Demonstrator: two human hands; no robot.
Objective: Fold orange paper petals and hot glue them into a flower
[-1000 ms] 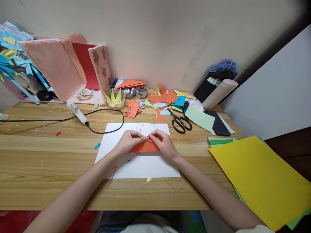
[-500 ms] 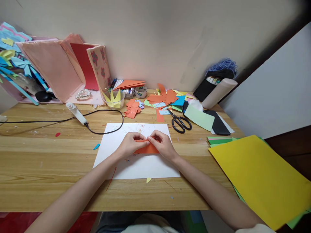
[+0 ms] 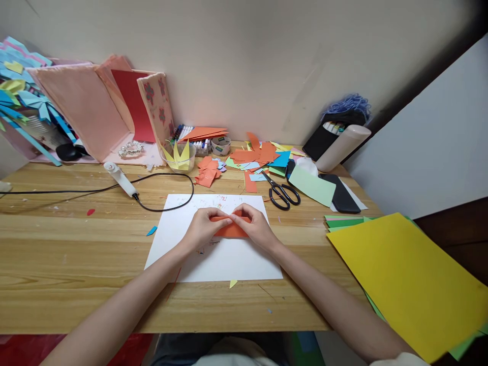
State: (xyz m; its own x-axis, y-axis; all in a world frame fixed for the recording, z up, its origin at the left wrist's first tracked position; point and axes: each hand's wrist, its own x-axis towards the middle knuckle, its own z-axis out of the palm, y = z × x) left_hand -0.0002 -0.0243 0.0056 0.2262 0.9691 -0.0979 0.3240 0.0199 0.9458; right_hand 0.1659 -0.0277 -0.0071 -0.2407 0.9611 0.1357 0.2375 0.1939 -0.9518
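My left hand and my right hand meet over a folded piece of orange paper. Thumbs and fingers of both pinch its upper part, with the thumb tips close together at the middle. The paper's lower flap hangs toward me, and its far side is partly hidden by the fingers. Beneath lies a white sheet with small coloured marks. Beyond the right hand, a pair of black-handled scissors rests partly opened on the wooden table.
Orange paper scraps are heaped at the back. A corded white glue gun lies left, its cable looping toward the white sheet. Yellow card overhangs the right front. A clear cup holds a yellow paper shape. A pink box stands back left.
Both thumbs have shifted slightly along the orange paper, and its visible lower flap now sits a little higher and tilts differently. Both hands keep their pinch.
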